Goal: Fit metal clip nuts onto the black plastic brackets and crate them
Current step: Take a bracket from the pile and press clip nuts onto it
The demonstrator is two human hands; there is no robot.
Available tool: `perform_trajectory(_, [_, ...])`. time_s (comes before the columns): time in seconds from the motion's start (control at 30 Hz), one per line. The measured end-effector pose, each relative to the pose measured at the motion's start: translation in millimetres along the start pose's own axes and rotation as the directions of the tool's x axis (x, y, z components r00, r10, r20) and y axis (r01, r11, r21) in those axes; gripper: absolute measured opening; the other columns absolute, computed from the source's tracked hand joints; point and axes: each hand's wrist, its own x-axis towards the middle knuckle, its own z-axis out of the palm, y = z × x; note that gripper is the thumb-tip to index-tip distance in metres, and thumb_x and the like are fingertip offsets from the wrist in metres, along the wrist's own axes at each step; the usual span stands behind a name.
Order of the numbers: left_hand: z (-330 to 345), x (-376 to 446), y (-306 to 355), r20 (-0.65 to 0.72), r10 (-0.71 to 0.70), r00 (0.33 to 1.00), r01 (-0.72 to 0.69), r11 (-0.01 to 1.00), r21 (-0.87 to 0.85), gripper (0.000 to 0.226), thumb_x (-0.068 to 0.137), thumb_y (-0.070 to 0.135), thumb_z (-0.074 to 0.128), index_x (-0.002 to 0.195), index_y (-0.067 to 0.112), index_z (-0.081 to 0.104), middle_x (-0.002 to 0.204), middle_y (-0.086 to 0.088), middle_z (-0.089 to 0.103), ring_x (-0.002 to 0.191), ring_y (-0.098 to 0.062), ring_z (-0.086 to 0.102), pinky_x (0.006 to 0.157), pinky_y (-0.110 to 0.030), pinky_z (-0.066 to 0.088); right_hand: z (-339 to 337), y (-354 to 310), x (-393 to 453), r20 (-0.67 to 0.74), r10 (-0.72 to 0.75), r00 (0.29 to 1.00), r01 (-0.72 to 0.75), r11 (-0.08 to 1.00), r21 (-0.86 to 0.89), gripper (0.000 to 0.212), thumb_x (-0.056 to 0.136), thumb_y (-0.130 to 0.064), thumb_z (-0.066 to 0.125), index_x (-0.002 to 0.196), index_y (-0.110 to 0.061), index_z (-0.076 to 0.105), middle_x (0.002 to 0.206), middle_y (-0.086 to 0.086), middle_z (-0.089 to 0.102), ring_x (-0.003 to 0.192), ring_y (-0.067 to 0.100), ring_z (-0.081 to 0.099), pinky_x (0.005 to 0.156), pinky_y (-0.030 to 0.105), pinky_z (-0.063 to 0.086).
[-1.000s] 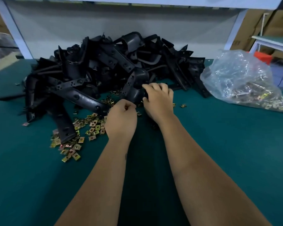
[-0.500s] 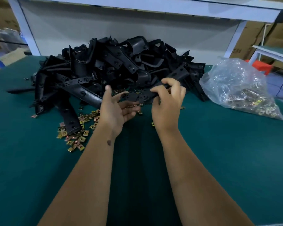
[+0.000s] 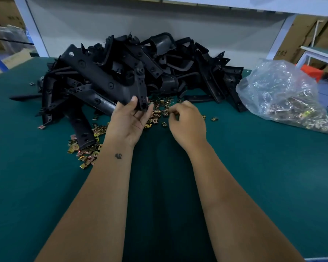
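- The left hand has thumb and fingers clamped round the lower end of a long black plastic bracket with round holes, held upright just in front of the heap of black plastic brackets.
- The right hand hangs curled, fingertips drawn together, over the scatter of small brass-coloured metal clip nuts on the green table mat, just in front of the heap. Whether it already pinches a nut cannot be told.
- To do this step well, I would pick one nut only, turn its open side towards the bracket's edge, and slide it on until its hole lines up with the bracket's hole, while the left hand keeps the bracket steady.
- Right of the heap lies a clear plastic bag of more metal clips, its contents blurred.
- No crate is in view.
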Motion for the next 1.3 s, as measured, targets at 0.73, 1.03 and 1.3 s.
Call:
perform_trajectory(0.73, [14, 0, -21, -0.017, -0.078, 0.997, 0.079, 0.992, 0.101, 0.015, 0.094, -0.003, 0.060, 0.087, 0.008, 0.052, 0.101, -0.017, 0.059, 0.101, -0.031, 0.057, 0.076, -0.039, 0.061, 7, -10, 2, 0.203, -0.062, 0.977, 0.093, 0.985, -0.147, 0.013, 0.088, -0.017, 0.062, 0.095, -0.006, 0.066, 0.094, 0.011, 0.065, 0.100, 0.031, 0.051, 0.072, 0.032, 0.031])
perform_trajectory(1.03, [10, 5, -22, -0.061, -0.057, 0.997, 0.069, 0.975, 0.212, 0.009, 0.095, 0.004, 0.061, 0.091, 0.010, 0.057, 0.096, -0.011, 0.067, 0.088, -0.023, 0.067, 0.081, -0.036, 0.061, -4, -9, 5, 0.008, 0.327, 0.945, -0.270, 0.764, 0.586, 0.019, 0.085, -0.001, 0.066, 0.087, -0.020, 0.066, 0.080, -0.008, 0.064, 0.074, 0.002, 0.061, 0.067, 0.010, 0.048])
perform_trajectory(1.3, [10, 3, -22, -0.031, -0.112, 0.993, 0.116, 0.976, 0.182, 0.007, 0.095, 0.002, 0.061, 0.092, 0.008, 0.060, 0.095, -0.012, 0.070, 0.087, -0.022, 0.069, 0.083, -0.036, 0.061, -10, -6, 9, 0.138, 0.398, 0.907, -0.311, 0.412, 0.856, 0.023, 0.080, 0.006, 0.073, 0.095, -0.010, 0.074, 0.078, -0.007, 0.072, 0.072, -0.003, 0.067, 0.069, 0.009, 0.049])
